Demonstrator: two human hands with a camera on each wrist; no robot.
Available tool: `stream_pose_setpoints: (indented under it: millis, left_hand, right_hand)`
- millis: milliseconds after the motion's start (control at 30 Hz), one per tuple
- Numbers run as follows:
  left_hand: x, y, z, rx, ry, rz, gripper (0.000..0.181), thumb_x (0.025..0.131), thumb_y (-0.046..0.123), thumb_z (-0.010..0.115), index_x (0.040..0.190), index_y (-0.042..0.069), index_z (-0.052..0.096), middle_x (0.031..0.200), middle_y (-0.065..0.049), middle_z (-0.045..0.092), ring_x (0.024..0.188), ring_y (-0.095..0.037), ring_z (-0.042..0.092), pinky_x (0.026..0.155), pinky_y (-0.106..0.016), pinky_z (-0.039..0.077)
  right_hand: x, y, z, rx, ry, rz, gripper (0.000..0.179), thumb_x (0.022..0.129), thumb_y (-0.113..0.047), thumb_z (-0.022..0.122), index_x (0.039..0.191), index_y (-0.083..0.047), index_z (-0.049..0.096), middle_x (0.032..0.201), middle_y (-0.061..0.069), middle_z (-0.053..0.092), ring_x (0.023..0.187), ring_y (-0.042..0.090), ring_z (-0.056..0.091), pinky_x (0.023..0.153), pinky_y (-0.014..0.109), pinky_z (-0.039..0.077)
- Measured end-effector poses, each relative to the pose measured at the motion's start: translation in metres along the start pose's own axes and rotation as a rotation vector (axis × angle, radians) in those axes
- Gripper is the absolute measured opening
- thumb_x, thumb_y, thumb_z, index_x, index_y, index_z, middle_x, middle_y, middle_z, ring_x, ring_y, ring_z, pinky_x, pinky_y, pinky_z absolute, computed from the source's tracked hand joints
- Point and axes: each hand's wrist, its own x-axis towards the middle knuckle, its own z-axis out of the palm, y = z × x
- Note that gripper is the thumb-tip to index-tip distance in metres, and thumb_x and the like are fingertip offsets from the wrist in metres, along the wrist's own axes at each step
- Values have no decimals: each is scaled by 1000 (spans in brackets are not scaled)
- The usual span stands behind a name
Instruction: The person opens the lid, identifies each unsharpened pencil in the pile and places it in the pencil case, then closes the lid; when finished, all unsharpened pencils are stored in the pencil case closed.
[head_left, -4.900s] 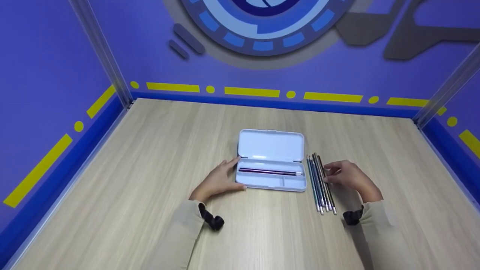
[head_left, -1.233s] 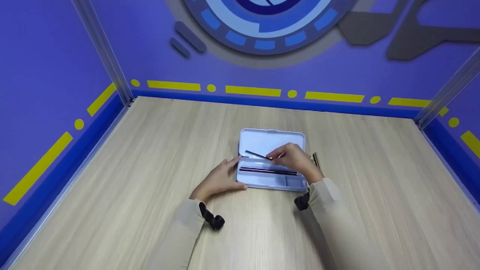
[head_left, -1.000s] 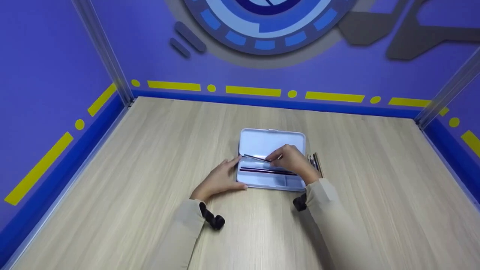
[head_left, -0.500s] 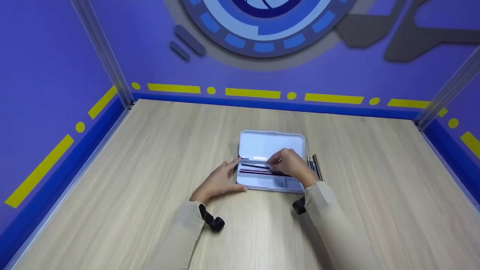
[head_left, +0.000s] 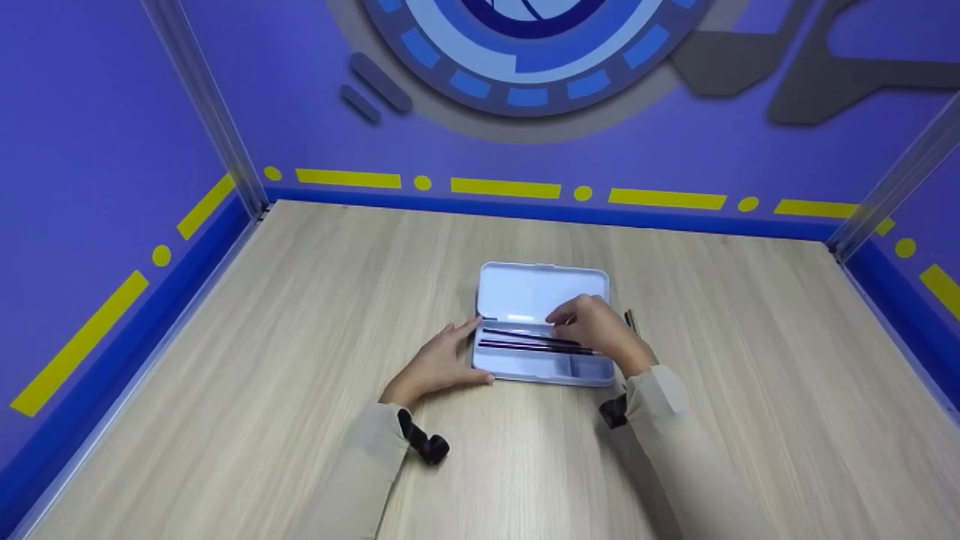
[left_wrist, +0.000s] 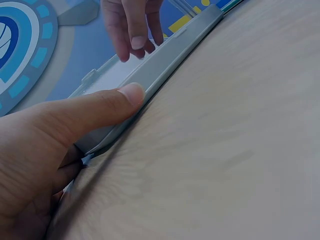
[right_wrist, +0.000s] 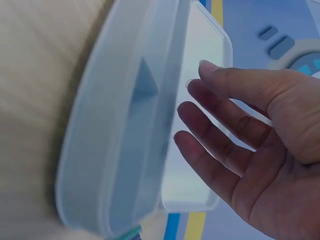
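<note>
A white pencil case [head_left: 525,367] lies open on the table, its lid [head_left: 525,289] tipped back. Dark pencils [head_left: 517,346] lie lengthwise in its long compartment, and another dark pencil [head_left: 517,334] lies slightly slanted behind them. My left hand [head_left: 439,364] holds the case's left end, with the thumb [left_wrist: 112,105] on the front wall and a finger at the hinge side. Above the right part of the case is my right hand [head_left: 596,330]. Its fingers are loosely bent and hold nothing, as the right wrist view shows. Part of the case is hidden under it.
More pencils [head_left: 630,321] lie on the table right of the case, mostly hidden behind the right hand and sleeve. A small divided compartment [head_left: 592,367] is at the case's front right. Blue panels [head_left: 525,150] stand around the wooden table [head_left: 337,300].
The right hand carried a dark pencil from the pile at right into the case, lowered it behind the others, let go, and has moved slightly right. The left hand stayed on the case.
</note>
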Motion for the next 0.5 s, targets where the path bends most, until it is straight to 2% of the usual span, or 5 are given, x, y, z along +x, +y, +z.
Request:
stream_pose_setpoints:
  millis: [300,500]
  left_hand:
    - [-1,0,-1,-8,2,-9,104,66,46,85,152,23,32,153,-13,35,143,-46,19,115,-58,23]
    - [-1,0,-1,-8,5,-3,104,66,47,85,152,23,31,154,-13,35,143,-46,20,115,-58,23]
  right_hand:
    - [-14,15,-19,-17,18,46,23,87,-2,65,109,-2,72,105,14,72,88,22,66,85,41,56]
    - [-23,32,-30,-40,20,44,25,87,-1,64,111,2,71,106,18,71,91,25,67,83,41,57]
